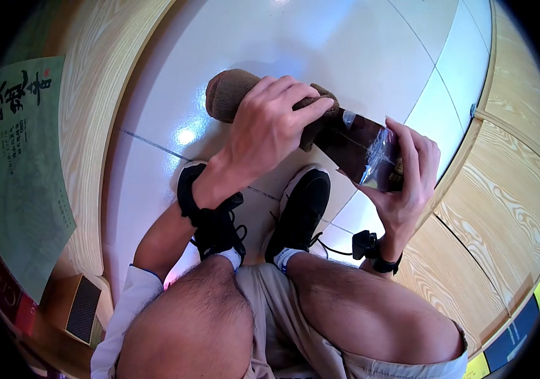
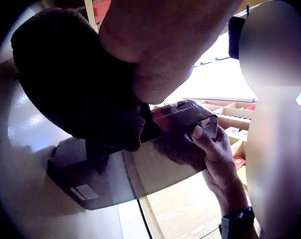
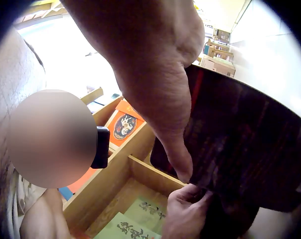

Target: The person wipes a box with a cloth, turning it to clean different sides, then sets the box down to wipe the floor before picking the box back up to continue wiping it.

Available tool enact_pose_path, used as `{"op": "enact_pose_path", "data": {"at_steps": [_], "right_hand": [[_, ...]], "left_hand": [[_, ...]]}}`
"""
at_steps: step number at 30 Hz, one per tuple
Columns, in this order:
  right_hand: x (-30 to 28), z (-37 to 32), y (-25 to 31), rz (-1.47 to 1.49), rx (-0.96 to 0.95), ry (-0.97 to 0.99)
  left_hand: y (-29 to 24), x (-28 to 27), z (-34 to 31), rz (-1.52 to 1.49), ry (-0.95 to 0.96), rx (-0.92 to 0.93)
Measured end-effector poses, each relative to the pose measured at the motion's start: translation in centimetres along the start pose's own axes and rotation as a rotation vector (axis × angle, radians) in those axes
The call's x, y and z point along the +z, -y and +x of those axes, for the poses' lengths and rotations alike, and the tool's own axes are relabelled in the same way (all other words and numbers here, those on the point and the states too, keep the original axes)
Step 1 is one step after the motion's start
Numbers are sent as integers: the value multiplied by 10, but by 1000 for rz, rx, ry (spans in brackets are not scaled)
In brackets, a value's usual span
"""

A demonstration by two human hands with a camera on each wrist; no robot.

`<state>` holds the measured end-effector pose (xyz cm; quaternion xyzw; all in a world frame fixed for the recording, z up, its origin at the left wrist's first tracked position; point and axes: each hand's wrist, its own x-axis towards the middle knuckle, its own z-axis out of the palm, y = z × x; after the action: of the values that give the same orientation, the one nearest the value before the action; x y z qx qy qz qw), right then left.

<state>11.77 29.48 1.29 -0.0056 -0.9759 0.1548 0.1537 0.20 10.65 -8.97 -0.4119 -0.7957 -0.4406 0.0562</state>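
Observation:
My left hand (image 1: 271,123) grips a bunched brown knitted cloth (image 1: 229,95), which lies against one end of a dark, glossy box (image 1: 352,142). Part of the cloth sticks out past the hand on the far side. With thumb and fingers on either side, my right hand (image 1: 416,161) holds the box's other end, which shines like clear wrap. Seen from the left wrist, the box (image 2: 165,169) has a small white label, and the cloth (image 2: 76,74) overlaps its upper side. In the right wrist view a broad dark red-brown face of the box (image 3: 250,134) shows.
Below the hands is a glossy tiled floor (image 1: 371,57), with my black shoes (image 1: 301,208) on it. Wooden shelving (image 1: 478,189) stands on the right, and a curved wooden edge (image 1: 131,57) on the left. Green packets (image 3: 135,224) lie in a wooden compartment (image 3: 155,174).

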Motion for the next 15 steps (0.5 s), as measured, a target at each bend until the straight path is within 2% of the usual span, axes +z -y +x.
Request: {"op": "enact_pose_path", "data": {"at_steps": [15], "right_hand": [[-1, -1, 0, -6, 2, 11]], "left_hand": [[3, 5, -5, 30, 37, -30]]}}
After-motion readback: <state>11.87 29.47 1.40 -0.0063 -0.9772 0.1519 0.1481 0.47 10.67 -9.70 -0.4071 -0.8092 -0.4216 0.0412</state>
